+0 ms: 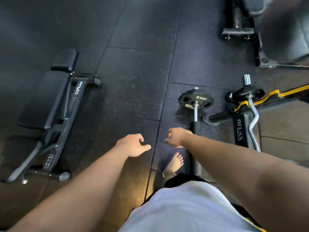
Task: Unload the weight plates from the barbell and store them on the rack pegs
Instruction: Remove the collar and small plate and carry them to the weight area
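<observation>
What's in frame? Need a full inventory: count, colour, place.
10KG weight plate: 1, black, on the straight barbell's far end, right of centre
straight barbell: 1, silver and black, on the floor ahead of the right hand
small plate: 1, black, on the curl bar
curl bar: 1, silver, far right
strap: 1, yellow and black, right edge
bench: 1, black, left
frame marked RELAX: 1, black, beside the curl bar
machine base: 1, black, top right
floor tiles: several, dark rubber
bare foot: 1, bottom centre
shirt: 1, white, bottom
left hand: fingers relaxed, holds nothing
right hand: fingers curled, holds nothing
</observation>
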